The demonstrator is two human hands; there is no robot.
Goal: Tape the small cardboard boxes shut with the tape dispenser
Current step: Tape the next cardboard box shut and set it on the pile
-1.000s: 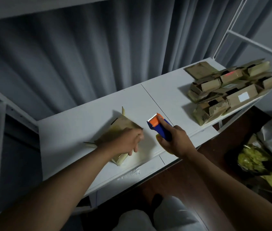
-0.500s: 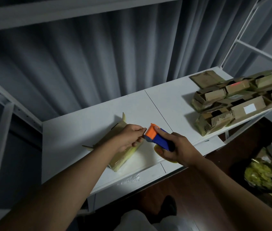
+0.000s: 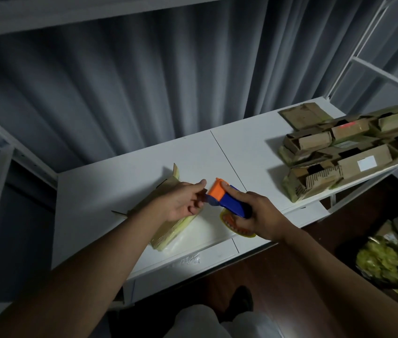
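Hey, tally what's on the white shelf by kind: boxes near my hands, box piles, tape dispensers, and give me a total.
Cardboard box under the left hand: 1
Pile of cardboard boxes (too jumbled to count singly): 1
Tape dispenser in the right hand: 1
Total: 3

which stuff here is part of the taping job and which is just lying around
Part of the job:
- tape dispenser, gripped by the right hand
- cardboard box under the left hand
- pile of open boxes

Lying about:
- bags on the floor
- grey curtain
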